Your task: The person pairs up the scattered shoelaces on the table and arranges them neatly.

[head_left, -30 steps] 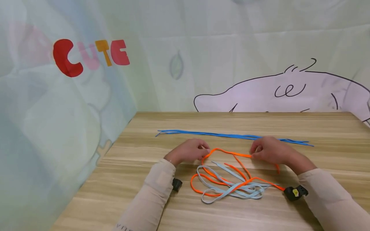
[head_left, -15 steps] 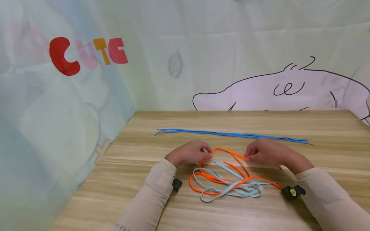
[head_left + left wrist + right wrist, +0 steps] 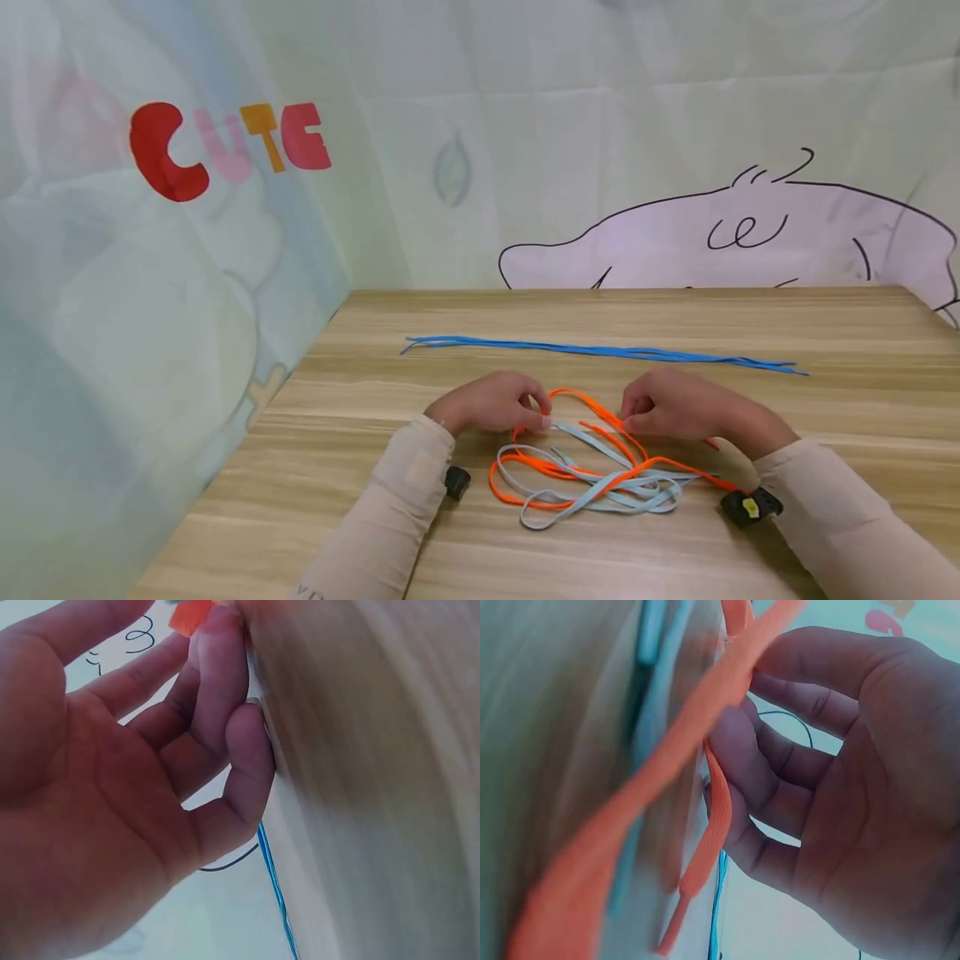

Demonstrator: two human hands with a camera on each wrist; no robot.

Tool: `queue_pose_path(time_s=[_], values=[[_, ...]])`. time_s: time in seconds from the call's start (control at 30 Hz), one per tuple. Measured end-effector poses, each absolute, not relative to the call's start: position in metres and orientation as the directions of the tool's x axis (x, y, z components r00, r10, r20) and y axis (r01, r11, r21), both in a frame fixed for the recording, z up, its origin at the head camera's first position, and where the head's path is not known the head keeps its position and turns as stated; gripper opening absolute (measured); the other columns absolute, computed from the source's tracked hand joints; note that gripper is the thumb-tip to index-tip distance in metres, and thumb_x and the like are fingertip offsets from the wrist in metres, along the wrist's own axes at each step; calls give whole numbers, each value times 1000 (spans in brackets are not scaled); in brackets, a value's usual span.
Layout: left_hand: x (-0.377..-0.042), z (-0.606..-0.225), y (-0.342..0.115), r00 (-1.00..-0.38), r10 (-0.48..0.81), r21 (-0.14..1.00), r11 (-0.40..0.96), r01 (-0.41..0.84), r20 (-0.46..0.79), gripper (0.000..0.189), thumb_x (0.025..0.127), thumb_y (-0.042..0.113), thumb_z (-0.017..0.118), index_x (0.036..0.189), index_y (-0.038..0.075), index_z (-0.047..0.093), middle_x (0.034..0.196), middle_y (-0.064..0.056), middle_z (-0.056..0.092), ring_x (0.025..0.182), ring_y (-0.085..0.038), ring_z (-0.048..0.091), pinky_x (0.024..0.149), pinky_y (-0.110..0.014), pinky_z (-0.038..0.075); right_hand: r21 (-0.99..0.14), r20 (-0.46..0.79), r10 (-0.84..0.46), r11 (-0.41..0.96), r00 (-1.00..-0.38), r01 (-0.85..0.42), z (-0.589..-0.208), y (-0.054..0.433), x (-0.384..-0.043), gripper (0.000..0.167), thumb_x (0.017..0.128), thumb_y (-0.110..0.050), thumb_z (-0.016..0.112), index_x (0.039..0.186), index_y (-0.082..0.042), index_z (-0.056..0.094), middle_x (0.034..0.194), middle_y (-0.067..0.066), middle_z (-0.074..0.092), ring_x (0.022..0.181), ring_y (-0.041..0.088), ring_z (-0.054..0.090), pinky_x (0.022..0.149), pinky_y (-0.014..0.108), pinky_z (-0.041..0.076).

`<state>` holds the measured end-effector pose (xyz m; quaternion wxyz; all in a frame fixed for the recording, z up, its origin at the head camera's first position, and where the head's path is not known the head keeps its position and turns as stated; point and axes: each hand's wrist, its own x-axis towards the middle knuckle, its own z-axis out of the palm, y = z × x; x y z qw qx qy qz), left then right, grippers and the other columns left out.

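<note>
Bent over the table, my left hand (image 3: 498, 404) pinches the orange shoelace (image 3: 572, 392) between thumb and fingertips; a bit of orange lace (image 3: 191, 616) shows there in the left wrist view. My right hand (image 3: 678, 404) pinches the same lace farther right. In the right wrist view the orange lace (image 3: 660, 776) crosses in front of the fingers, and a loose tipped end (image 3: 697, 870) hangs below them. Between the hands and the person, the rest of the orange lace lies looped together with a light blue shoelace (image 3: 592, 440), whose one tip is right at the left fingertips.
Several blue shoelaces (image 3: 600, 351) lie stretched side by side across the wooden table (image 3: 465, 550), behind both hands. Small black wrist devices (image 3: 457, 482) sit under each forearm. A printed cloth (image 3: 420, 208) hangs along the left and back of the table.
My right hand has moved left and slightly nearer the person with the orange lace, closing the gap between the hands. The left hand has lowered a little to the light blue tip.
</note>
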<state>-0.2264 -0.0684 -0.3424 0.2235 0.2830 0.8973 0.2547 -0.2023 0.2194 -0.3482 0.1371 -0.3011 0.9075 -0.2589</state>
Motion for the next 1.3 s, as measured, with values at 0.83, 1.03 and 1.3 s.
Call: queue_pose_path(time_s=[0.83,1.03,1.3], values=[[-225,-348,-66,-745,600,541,745,390,-291,10,88,15,76,88,18,66,74,3,60,66,-12,52,63,-26,43,-636,-138,-708,599,-692,-487,-349,203,-190,11,96,-17,67,85,-20,65,71,-9,56,66,11,53,63,28,45],[-225,-348,-68,-732,617,551,733,400,-290,10,88,11,74,89,16,66,72,3,59,64,-12,50,60,-25,42,-643,-148,-709,598,-689,-477,-348,203,-190,11,96,-17,66,85,-19,64,69,-9,54,65,11,52,62,27,44],[-225,-344,-73,-697,654,622,684,380,-294,8,91,8,70,95,14,67,70,3,63,62,-13,51,60,-25,41,-667,-158,-695,599,-702,-443,-345,205,-190,11,97,-13,63,85,-15,63,69,-6,55,63,13,52,60,27,43]])
